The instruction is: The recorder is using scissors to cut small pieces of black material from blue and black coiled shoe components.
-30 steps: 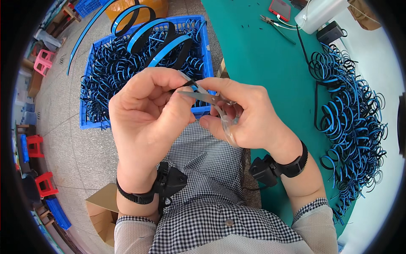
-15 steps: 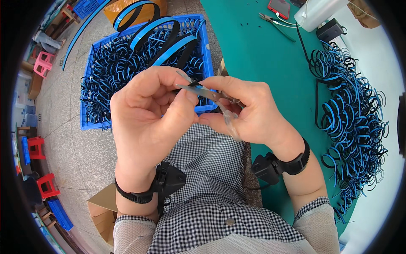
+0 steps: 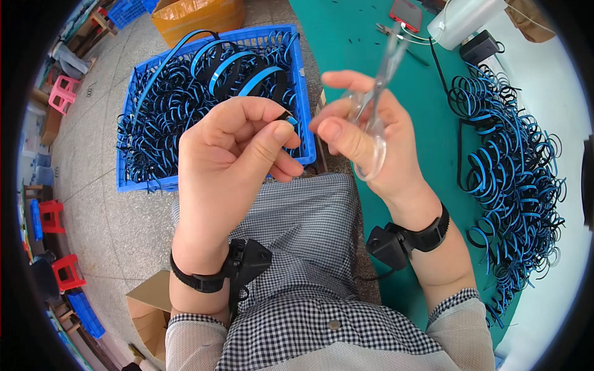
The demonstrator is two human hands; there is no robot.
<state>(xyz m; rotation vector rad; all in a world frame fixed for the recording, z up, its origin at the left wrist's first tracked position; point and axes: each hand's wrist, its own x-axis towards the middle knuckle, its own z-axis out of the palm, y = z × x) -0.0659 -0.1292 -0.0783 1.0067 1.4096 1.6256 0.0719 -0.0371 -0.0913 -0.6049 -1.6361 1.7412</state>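
Note:
Between thumb and forefinger, my left hand (image 3: 226, 151) pinches the tip of a blue-and-black strip (image 3: 260, 78). The strip runs back in wide curls over the blue crate (image 3: 304, 105), which holds a heap of thin curled strips (image 3: 164, 114). My right hand (image 3: 399, 145) is closed around scissors (image 3: 375, 145) with clear handles, to the right of the left hand and apart from the strip. Their blades point up and away, smeared by motion. A black strap with a small box sits on each wrist.
A green table (image 3: 402, 93) at my right bears a large pile of curled blue-and-black strips (image 3: 513, 179), a red-edged phone (image 3: 406, 15), a black block (image 3: 481, 47) and a white roll (image 3: 467, 21). Cardboard boxes stand behind the crate (image 3: 201, 21) and at the lower left (image 3: 148, 303).
The scissors have left the strip's end and swung up and right with my right hand. My left hand keeps its pinch, and the long curls have sunk lower over the crate.

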